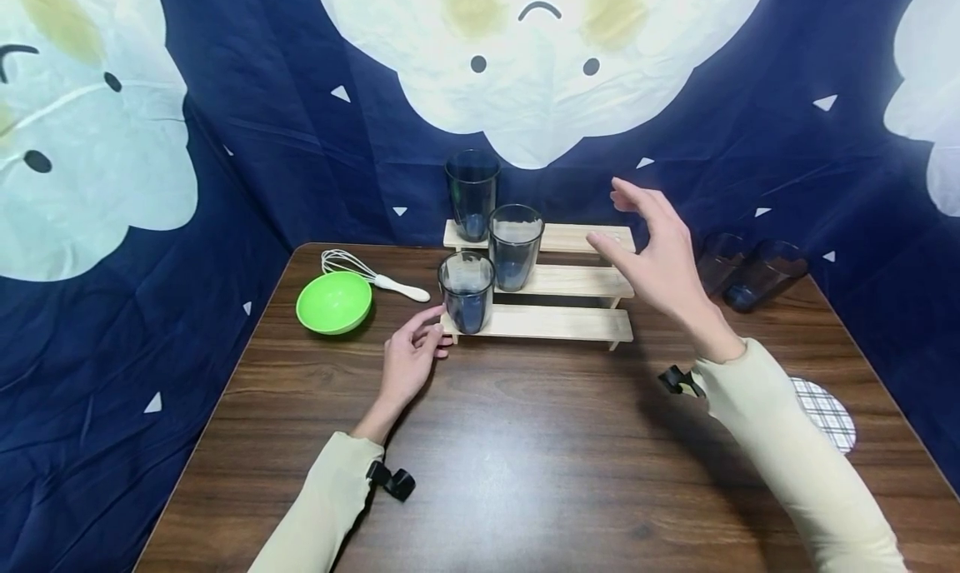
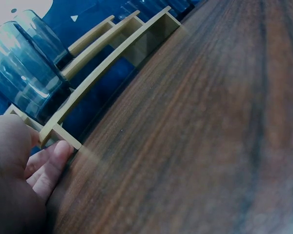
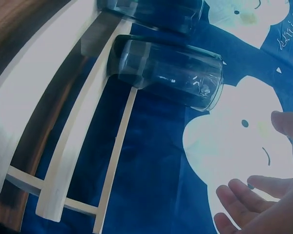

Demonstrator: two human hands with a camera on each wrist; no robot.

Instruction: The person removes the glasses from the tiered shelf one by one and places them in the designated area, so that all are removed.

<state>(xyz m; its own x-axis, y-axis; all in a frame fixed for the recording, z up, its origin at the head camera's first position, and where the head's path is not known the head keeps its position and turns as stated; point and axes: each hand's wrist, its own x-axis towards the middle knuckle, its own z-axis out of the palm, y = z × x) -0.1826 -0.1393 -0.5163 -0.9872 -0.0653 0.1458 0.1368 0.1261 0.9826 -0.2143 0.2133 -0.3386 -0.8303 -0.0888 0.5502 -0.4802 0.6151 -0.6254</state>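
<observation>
A three-step wooden stand (image 1: 558, 323) bears a dark tinted glass at the left end of each step: one on the top (image 1: 474, 198), one on the middle (image 1: 516, 248), one on the lowest (image 1: 467, 294). My left hand (image 1: 411, 361) grips the stand's lower left end; in the left wrist view its fingers (image 2: 51, 168) curl against the front leg, below the glass. Raised over the stand's right end, my right hand (image 1: 656, 252) holds nothing, thumb and fingers spread apart. A glass (image 3: 171, 73) lies across the right wrist view, apart from that hand.
Two more dark glasses (image 1: 765, 273) stand at the back right, partly behind the right hand. At the back left are a green bowl (image 1: 333, 302) and a white whisk (image 1: 401, 287). A checked round mat (image 1: 828, 415) lies beside the right sleeve. Patterned blue cloth (image 1: 247, 181) hangs around the table.
</observation>
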